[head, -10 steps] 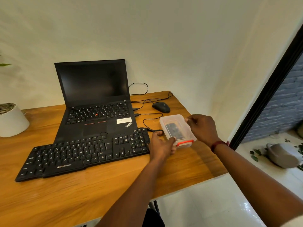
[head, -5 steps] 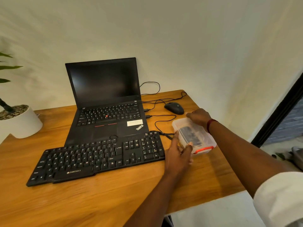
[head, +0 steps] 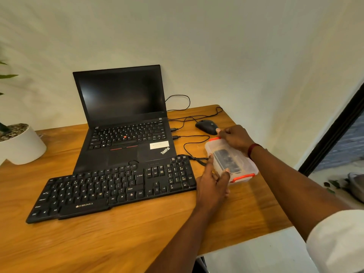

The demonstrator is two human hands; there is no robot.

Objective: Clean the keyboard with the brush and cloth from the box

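Observation:
A black Zebronics keyboard (head: 118, 186) lies on the wooden desk (head: 137, 233) in front of an open laptop. To its right sits a small clear plastic box (head: 244, 166) with orange clips and something dark inside; its lid is on. My left hand (head: 211, 184) grips the box's near left side, thumb and fingers around the edge. My right hand (head: 234, 137) is curled at the box's far end, fingers on the far orange clip. Brush and cloth cannot be made out through the plastic.
A black laptop (head: 126, 119) stands open behind the keyboard, with cables (head: 189, 138) running right. A black mouse (head: 206, 126) sits just beyond the box. A white plant pot (head: 21, 144) is at the left. The desk's right edge is close to the box.
My right hand has shifted to the box's far end and now fingers the far orange clip. My left hand keeps its hold on the near side. The view has swung slightly left.

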